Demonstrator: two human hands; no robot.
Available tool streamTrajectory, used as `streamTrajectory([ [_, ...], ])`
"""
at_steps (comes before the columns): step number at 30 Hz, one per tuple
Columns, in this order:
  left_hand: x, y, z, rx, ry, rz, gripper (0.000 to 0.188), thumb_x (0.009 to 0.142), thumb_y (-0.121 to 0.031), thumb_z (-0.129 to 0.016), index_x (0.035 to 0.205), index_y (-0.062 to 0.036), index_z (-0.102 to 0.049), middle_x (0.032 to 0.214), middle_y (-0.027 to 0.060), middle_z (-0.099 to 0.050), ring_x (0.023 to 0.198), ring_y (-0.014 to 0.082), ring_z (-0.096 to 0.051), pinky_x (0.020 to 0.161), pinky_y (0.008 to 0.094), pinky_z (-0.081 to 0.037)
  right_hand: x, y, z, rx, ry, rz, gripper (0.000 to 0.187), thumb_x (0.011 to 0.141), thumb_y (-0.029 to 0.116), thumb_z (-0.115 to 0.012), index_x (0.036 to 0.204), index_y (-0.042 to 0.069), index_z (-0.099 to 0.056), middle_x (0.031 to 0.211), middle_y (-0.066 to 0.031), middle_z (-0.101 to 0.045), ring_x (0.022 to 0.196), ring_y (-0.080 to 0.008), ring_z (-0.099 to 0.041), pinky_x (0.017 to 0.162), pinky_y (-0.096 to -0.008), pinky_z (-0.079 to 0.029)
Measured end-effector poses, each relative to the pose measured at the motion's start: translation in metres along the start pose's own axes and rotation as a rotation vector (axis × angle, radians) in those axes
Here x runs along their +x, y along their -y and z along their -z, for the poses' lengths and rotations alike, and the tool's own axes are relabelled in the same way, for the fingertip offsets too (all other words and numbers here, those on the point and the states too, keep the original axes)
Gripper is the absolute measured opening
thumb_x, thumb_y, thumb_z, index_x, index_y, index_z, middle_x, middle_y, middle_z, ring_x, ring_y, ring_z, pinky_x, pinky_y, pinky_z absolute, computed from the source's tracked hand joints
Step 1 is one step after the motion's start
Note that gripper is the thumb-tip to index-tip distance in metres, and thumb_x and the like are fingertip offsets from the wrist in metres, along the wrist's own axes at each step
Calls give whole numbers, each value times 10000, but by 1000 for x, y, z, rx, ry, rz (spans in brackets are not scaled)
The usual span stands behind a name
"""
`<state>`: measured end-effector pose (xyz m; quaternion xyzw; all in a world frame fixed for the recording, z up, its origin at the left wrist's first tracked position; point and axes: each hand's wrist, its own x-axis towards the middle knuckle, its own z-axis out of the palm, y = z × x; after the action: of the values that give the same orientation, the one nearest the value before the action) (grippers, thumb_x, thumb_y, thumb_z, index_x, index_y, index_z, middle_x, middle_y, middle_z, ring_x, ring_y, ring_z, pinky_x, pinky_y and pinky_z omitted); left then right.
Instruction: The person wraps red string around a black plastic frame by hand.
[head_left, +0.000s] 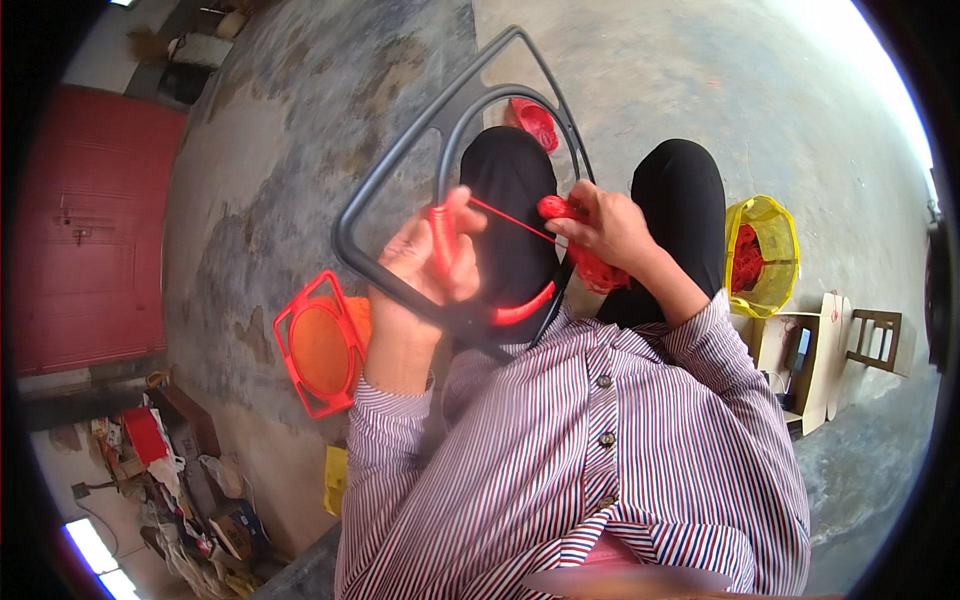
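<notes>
A black frame (346, 232), pointed at one end with a curved inner ring, is held above my lap. My left hand (415, 255) grips its ring where red cord (440, 230) is wound in close turns. A second wound red stretch (525, 305) covers the lower part of the ring. My right hand (615, 228), closed, pinches a small red cord bundle (558, 208). From there a taut red strand (512, 217) runs to the fingers of my left hand. Loose red cord (600, 273) hangs below my right hand.
A red bowl-like thing (535, 122) lies beyond my knees. At right stand a yellow basket (790, 235) holding red material, a cardboard box (768, 345) and a small wooden frame (880, 337). A red frame with an orange round panel (318, 350) is at left. Farther left: a red door (100, 290) and clutter.
</notes>
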<state>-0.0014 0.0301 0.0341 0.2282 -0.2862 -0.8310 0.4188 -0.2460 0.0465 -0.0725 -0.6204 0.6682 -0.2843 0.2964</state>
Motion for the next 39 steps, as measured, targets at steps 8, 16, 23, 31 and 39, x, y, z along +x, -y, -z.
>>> streamTrajectory([
  [8,-1,32,-41,-155,92,154,585,939,-513,-446,1178,10,-559,937,232,-610,576,238,-555,455,298,-411,43,86,31,1381,302,378,241,862,232,-701,898,19,-595,1026,-106,-609,941,-174,-576,835,-317,-474],
  [16,-3,32,-19,-367,-87,209,483,894,-272,-486,1292,0,-464,1267,163,-549,1102,315,-565,704,393,-560,19,91,46,1180,217,197,409,852,273,-678,1145,-9,-631,1165,-88,-613,1063,-168,-574,948,-301,-438],
  [23,14,29,-17,169,-195,-52,533,761,-329,-725,1171,-44,-541,986,94,-627,711,206,-536,510,296,-399,-19,85,28,1542,276,61,579,739,-39,-724,1270,24,-503,1136,-70,-610,1049,-141,-588,919,-293,-464],
  [31,6,9,-7,-7,-66,-70,594,764,-329,-607,1274,-34,-526,949,134,-593,667,191,-489,494,277,-368,1,65,76,1871,-115,209,407,962,322,-523,1194,-13,-535,1137,-143,-634,1045,-269,-622,988,-414,-455],
  [39,0,3,14,-114,-82,-81,296,866,-249,-519,1038,-37,-634,905,162,-590,601,189,-503,460,281,-367,-4,-10,52,1459,-47,-104,363,920,233,-616,1218,55,-511,944,-37,-624,782,-142,-632,709,-283,-533],
])
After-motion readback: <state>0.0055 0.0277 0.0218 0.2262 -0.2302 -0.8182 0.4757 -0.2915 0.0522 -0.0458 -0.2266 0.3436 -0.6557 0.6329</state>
